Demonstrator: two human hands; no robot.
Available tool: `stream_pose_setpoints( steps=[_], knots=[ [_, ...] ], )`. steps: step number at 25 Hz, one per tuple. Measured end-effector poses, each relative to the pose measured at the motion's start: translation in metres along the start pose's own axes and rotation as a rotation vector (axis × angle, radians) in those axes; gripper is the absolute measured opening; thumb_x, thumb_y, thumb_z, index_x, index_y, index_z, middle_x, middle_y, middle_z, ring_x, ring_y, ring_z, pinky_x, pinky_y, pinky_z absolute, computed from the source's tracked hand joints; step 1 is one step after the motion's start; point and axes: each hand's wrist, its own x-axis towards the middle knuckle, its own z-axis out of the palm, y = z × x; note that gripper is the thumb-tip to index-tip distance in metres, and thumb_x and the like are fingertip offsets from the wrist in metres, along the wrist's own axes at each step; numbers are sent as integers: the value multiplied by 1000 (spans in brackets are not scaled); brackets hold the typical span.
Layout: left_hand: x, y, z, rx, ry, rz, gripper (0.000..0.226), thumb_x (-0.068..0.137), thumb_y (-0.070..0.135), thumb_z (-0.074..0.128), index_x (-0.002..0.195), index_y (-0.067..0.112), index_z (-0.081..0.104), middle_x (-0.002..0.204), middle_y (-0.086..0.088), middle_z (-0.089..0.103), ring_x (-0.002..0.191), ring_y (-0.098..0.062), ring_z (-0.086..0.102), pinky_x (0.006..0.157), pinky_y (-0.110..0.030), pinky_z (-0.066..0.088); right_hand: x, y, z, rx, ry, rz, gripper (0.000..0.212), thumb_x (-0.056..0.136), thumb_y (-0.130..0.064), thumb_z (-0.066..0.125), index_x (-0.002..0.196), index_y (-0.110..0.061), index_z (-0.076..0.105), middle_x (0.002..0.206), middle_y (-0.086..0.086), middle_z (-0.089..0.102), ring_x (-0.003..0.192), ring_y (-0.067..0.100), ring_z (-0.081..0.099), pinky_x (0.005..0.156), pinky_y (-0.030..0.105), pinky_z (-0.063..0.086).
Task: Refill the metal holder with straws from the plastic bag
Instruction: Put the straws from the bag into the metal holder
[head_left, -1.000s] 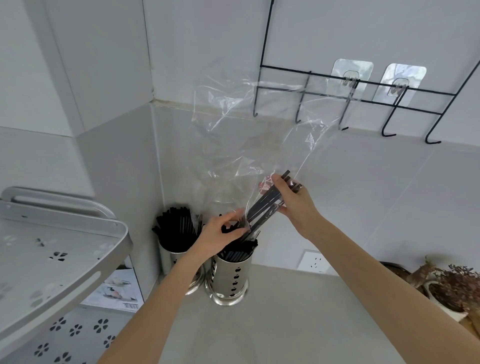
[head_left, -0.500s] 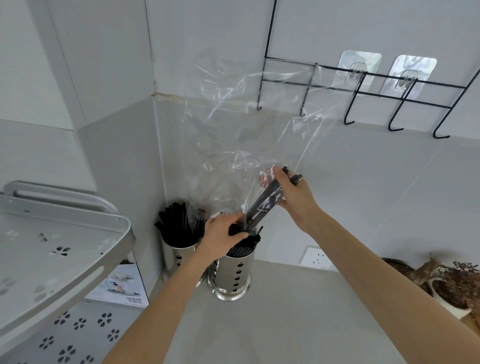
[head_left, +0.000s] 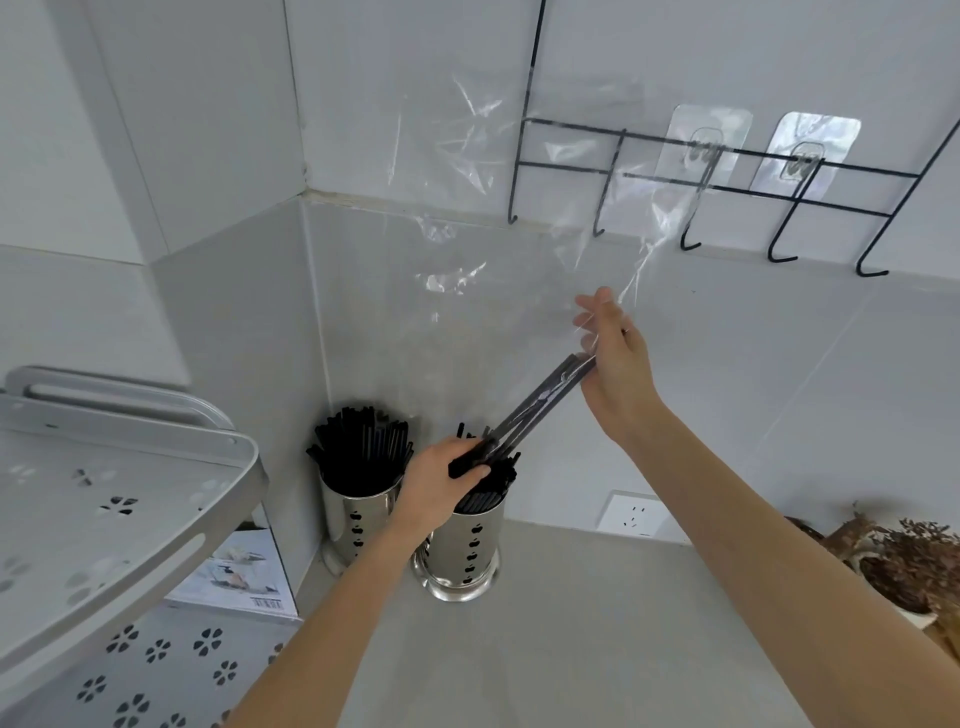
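A perforated metal holder (head_left: 470, 551) stands on the counter with black straws in it. My left hand (head_left: 439, 486) grips the lower end of a slanted bundle of black straws (head_left: 535, 402) right over the holder's mouth. My right hand (head_left: 615, 364) is at the bundle's upper end, pinching the clear plastic bag (head_left: 498, 244), which billows up towards the wall. A second metal holder (head_left: 358, 512), packed full of black straws, stands just to the left in the corner.
A black wire hook rack (head_left: 727, 182) hangs on the wall above. A grey perforated shelf (head_left: 119, 514) juts in at the left with a box beneath it. A wall socket (head_left: 631, 514) and dried plants (head_left: 904, 561) are at the right.
My left hand has closed on the lower end of the straw bundle above the holder. My right hand has slid up along the bundle, drawing the bag upward off the straws.
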Motion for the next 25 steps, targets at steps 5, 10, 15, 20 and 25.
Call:
stream_pose_setpoints(
  steps=[5, 10, 15, 20, 25],
  knots=[
    [0, -4, 3, 63, -19, -8, 34, 78, 29, 63, 107, 11, 62, 98, -9, 71, 95, -27, 64, 91, -35, 47, -2, -6, 3, -32, -7, -44, 25, 95, -34, 42, 85, -20, 60, 80, -8, 50, 68, 6, 38, 73, 22, 33],
    [4, 6, 11, 195, -51, -18, 39, 81, 30, 59, 115, 14, 48, 109, 0, 67, 107, -20, 58, 106, -32, 21, -5, 3, 9, -16, -31, -34, 28, 96, -30, 41, 76, -22, 59, 82, -9, 53, 66, 7, 37, 74, 22, 31],
    [5, 12, 13, 250, -31, -13, 29, 87, 24, 51, 112, 10, 48, 100, -6, 67, 103, -24, 58, 101, -25, 17, -4, 4, 14, 62, -44, -33, 29, 97, -30, 39, 77, -21, 59, 80, -9, 52, 69, 5, 39, 71, 20, 31],
    [6, 3, 12, 260, -41, 23, 20, 93, 22, 42, 105, 10, 53, 73, 4, 60, 89, -25, 61, 108, -35, 22, -1, -9, 12, 105, -35, -51, 26, 95, -33, 41, 81, -23, 60, 76, -6, 50, 63, 6, 36, 64, 20, 32],
    [7, -2, 12, 199, 5, -8, 21, 94, 20, 38, 105, 15, 55, 108, 2, 68, 108, -18, 57, 105, -32, 19, 5, -33, 6, 139, -8, -99, 27, 95, -35, 40, 81, -23, 59, 80, -6, 53, 71, 7, 41, 65, 19, 33]
  ],
)
